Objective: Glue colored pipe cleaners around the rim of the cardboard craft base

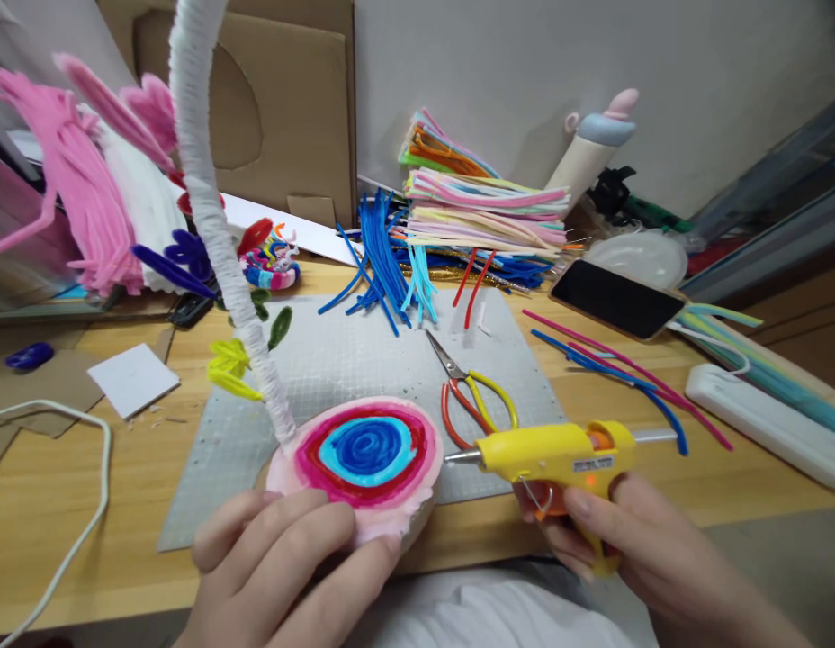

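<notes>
A round base (370, 450) is covered in coiled pipe cleaners: blue in the centre, then light blue, red, magenta and pale pink. From its far left edge rises a white wrapped stem (219, 216) bearing coloured pipe-cleaner petals. My left hand (289, 567) grips the near left side of the base, fingers lying over its pink rim. In my right hand (606, 531) is a yellow hot glue gun (545, 454), my fingers around its handle near the orange trigger. Its metal nozzle points left, close to the base's right edge. Scissors (468, 387) with red and yellow handles lie just beyond, blades parted slightly.
A grey cutting mat (221, 486) lies under the work. Bundled pipe cleaners (485, 211) are piled at the back, with blue pipe cleaners (381, 261) in front. A phone (616, 297) and white power strip (768, 423) sit at right; a white cable (105, 459) curves at left.
</notes>
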Demonstrator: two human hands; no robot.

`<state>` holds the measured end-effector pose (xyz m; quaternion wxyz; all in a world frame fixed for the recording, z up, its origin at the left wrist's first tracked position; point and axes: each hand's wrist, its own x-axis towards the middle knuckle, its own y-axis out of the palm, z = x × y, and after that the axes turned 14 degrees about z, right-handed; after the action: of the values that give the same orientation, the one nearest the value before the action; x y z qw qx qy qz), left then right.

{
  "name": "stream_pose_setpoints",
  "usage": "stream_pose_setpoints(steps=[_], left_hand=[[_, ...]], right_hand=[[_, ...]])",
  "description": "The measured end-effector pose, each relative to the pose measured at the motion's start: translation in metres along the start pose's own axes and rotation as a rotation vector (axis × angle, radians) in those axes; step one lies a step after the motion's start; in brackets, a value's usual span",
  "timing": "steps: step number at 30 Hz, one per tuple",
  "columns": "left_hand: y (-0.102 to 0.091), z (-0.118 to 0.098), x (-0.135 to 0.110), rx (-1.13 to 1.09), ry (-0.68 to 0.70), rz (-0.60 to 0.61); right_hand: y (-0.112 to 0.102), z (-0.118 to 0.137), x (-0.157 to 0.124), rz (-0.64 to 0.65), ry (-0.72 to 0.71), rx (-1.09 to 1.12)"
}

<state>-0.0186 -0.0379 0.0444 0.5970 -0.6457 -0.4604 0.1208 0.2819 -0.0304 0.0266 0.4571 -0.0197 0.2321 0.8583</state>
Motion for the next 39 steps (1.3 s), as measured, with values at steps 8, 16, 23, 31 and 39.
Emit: stream_pose_setpoints(steps=[8, 16, 23, 31, 39], left_hand=[[-0.002, 0.007, 0.000, 0.071, 0.089, 0.049], [-0.002, 0.012, 0.002, 0.103, 0.160, 0.056], [0.005, 0.000, 0.004, -0.007, 0.003, -0.037], [0.003, -0.002, 0.010, -0.073, -0.017, -0.063], [0.004, -0.003, 0.012, -0.056, -0.021, -0.069]], right_hand=[[0.000, 0.001, 0.005, -0.001, -0.030, 0.063], [-0.009, 0.005, 0.010, -0.131, -0.059, 0.343], [-0.034, 0.012, 0.011, -0.238, -0.097, 0.589], [-0.109, 0.019, -0.002, -0.572, -0.128, 0.304], [-0.121, 0.014, 0.004, -0.480, 0.047, -0.157]])
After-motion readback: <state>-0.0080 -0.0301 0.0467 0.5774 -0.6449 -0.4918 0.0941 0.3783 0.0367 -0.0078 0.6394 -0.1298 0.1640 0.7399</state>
